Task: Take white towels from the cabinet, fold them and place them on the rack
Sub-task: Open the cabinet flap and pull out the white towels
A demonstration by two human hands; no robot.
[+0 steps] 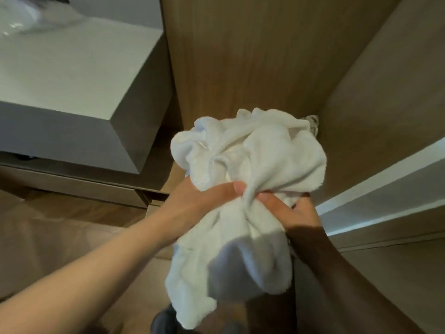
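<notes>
- Left hand point(199, 201), its forearm coming in from 8 o'clock, grips the white towel point(250, 150) just below the middle of the view. The thumb lies across the front of the cloth and the fingers are hidden under it, probably to bear the bundle's weight.
- At 10 o'clock stands a pale grey counter block point(72, 80) with a crumpled plastic bag point(19, 18) on its far corner. Below it, at 9 o'clock, is brown wooden floor point(60, 225).
- At 12 o'clock a tall wooden panel point(240, 56) rises behind the hands. It may belong to the cabinet, but that cannot be told for sure.
- The towel is an unfolded, crumpled mass held in the air between both hands. Its upper part bulges towards 1 o'clock and a loose tail hangs towards 6 o'clock. It touches no surface, which suggests it is being carried or gathered before folding.
- Right hand point(296, 213), in shadow and arriving from 5 o'clock, pinches the towel's gathered waist. Its thumb presses the cloth close to the left thumb. The two grips sit together, likely to keep the bunch from spilling open.
- At 3 o'clock a pale ledge point(385, 189) runs diagonally along a second wooden surface.
- No rack is in view, so folding and placing look not yet done.
</notes>
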